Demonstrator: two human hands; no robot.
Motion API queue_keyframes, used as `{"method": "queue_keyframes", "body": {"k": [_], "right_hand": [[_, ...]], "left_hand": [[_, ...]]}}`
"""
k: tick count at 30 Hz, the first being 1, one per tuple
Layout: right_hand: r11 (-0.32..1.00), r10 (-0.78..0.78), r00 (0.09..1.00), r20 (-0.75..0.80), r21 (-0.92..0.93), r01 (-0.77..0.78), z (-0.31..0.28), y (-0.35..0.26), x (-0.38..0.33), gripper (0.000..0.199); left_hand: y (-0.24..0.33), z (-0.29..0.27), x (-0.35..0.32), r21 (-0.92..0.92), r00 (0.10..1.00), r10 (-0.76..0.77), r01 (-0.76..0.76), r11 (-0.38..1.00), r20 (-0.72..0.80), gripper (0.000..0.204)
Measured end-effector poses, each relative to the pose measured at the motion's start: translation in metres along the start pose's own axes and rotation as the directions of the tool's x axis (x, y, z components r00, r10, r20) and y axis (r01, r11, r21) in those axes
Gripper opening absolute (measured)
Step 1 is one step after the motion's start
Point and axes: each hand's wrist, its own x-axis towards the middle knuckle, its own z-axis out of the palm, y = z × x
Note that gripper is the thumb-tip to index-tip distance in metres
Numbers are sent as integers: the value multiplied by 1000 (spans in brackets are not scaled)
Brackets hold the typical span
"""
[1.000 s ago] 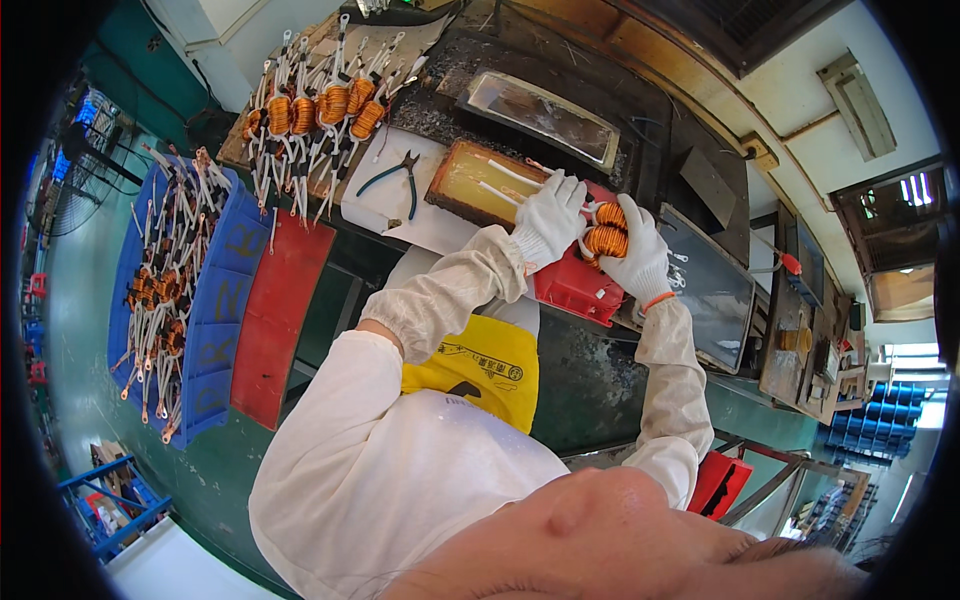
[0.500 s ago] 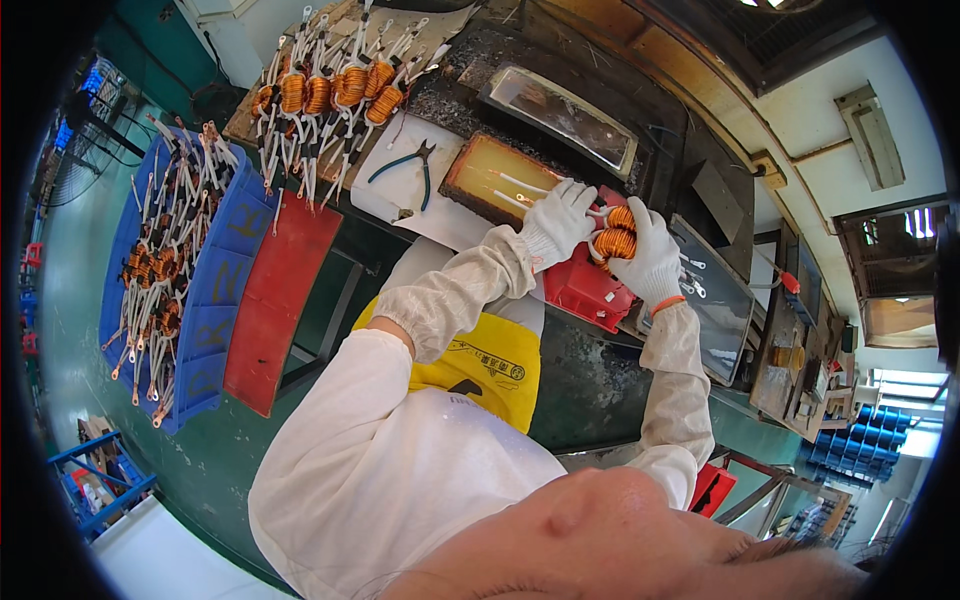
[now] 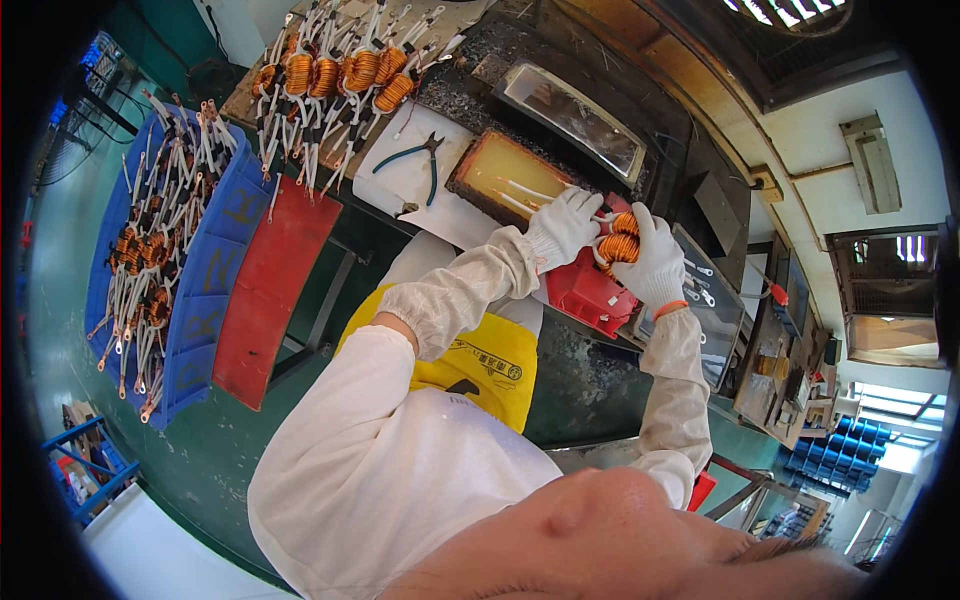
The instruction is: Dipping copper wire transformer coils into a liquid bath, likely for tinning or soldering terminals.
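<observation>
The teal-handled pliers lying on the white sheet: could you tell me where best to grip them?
Grip the teal-handled pliers by their two curved handles, coming from above. They lie flat on the white sheet with handles spread apart and open to reach; the dark metal jaws end is short and narrow.

Both gloved hands raised close together at about 1 o'clock.

Left hand (image 3: 563,225) in a white glove, fingers curled, its sleeved forearm running down toward 7 o'clock with the elbow bent. Right hand (image 3: 650,262), also gloved, closed in a grip, just beside the left at its 4 o'clock; its forearm drops toward 6 o'clock.
</observation>
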Motion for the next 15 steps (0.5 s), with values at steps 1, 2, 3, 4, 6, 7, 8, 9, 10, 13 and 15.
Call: {"method": "queue_keyframes", "body": {"k": [1, 2, 3, 4, 6, 7, 8, 9, 10, 13, 15], "right_hand": [[1000, -9, 1000, -6, -4, 9, 0, -1, 0, 87], [1000, -18, 1000, -12, -8, 18, -1, -2, 1, 87], [1000, -21, 1000, -10, -12, 21, -1, -2, 1, 87], [1000, -22, 1000, -10, -19, 22, -1, -3, 1, 86], [999, -25, 1000, -9, -28, 25, -2, -4, 2, 86], [999, -25, 1000, -5, -33, 25, -2, -6, 3, 86], [999, -24, 1000, -2, -38, 24, -3, -6, 3, 86], [999, -24, 1000, -1, -41, 24, -3, -6, 3, 86], [999, -29, 1000, -2, -45, 29, -2, -5, 3, 86], [998, -33, 999, -1, -51, 33, -1, -5, 4, 86], [998, -30, 1000, 1, -52, 30, -1, -7, 4, 86]], "left_hand": [[0, 1, -1, -9, 1000, -14, 14, 1000, 2, 40], [0, 2, -1, -17, 1000, -29, 29, 999, 4, 39], [-2, 3, -2, -19, 1000, -32, 32, 999, 1, 39], [-4, 4, -2, 10, 1000, 5, -6, 1000, 5, 38], [-6, 7, -4, 37, 999, 40, -40, 999, 7, 37], [-6, 9, -5, 4, 999, 31, -31, 1000, -16, 25], [-6, 9, -5, -30, 999, 23, -24, 999, -38, 19], [-6, 9, -5, -32, 999, 22, -24, 999, -40, 19], [-6, 9, -5, -21, 999, 27, -28, 999, -33, 19], [-4, 8, -6, -13, 999, 15, -16, 1000, -44, 20], [-4, 9, -6, -17, 998, 0, -1, 1000, -59, 20]]}}
